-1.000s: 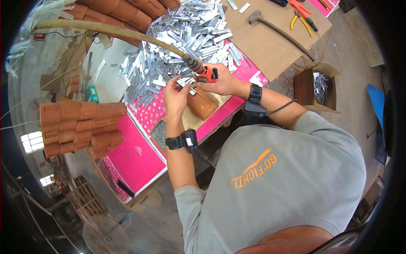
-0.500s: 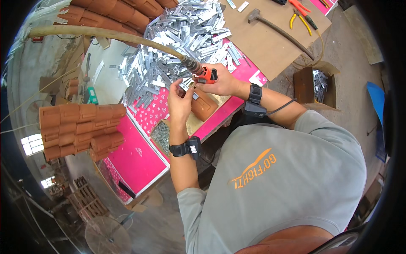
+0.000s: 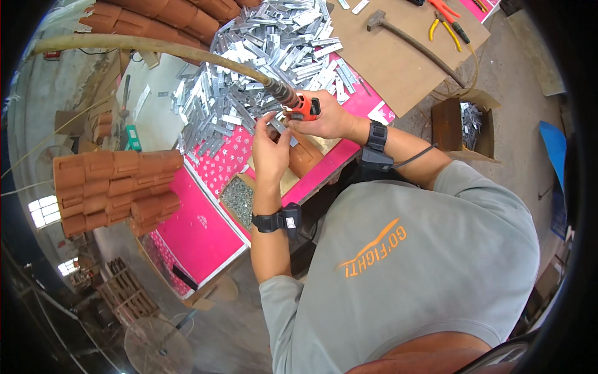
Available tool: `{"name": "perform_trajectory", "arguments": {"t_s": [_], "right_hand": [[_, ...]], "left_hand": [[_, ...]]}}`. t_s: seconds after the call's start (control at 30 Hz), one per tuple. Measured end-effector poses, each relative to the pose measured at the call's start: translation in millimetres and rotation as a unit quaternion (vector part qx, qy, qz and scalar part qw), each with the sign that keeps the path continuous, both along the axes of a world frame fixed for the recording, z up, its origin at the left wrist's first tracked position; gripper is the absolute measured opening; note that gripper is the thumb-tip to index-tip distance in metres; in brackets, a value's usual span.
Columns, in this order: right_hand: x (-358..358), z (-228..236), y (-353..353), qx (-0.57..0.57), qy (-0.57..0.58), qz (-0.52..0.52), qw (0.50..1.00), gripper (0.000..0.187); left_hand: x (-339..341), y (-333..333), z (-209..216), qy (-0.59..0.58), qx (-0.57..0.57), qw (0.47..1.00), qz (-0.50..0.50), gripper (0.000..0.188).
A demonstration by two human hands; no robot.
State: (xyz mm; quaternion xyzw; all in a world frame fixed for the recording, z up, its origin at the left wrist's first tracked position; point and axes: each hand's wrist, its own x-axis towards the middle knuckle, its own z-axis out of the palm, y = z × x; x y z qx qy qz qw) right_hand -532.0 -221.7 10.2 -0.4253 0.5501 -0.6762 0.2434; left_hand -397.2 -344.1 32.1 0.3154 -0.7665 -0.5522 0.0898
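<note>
My right hand (image 3: 331,118) is closed around an orange-red power tool (image 3: 306,108), whose metal collar joins a thick tan hose (image 3: 162,45). Just left of it, my left hand (image 3: 271,151) pinches a small flat metal strip (image 3: 278,124) between thumb and fingers, close beneath the tool. The tool's working end is hidden by my hands. An orange clay tile (image 3: 304,158) lies below them at the table's near edge. Ahead spreads a large heap of silvery metal strips (image 3: 268,59). Small metal fasteners fill a cardboard box (image 3: 238,201) beside my left wrist.
Stacked clay tiles (image 3: 118,190) stand at left, more tiles (image 3: 162,19) at the far side. A hammer (image 3: 414,47) and yellow-handled pliers (image 3: 445,33) lie on brown cardboard (image 3: 367,75). A carton (image 3: 447,128) with metal pieces stands on the floor at right.
My left hand has shifted slightly right, and the metal strip in it has tilted. My right hand with the tool stays almost in place.
</note>
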Motion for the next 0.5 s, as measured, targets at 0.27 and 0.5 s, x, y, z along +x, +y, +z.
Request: {"name": "perform_trajectory", "arguments": {"t_s": [0.27,0.5], "right_hand": [[-0.5,-0.9,0.7,-0.002,-0.019,0.004,1.000,0.032],[-2.7,6.4,5.1,0.021,-0.009,0.021,1.000,0.025]], "left_hand": [[6.2,-3.7,-16.4,0.056,0.119,0.991,0.023,0.042],[0.9,36.8,-29.2,0.130,-0.040,0.979,0.149,0.035]]}}
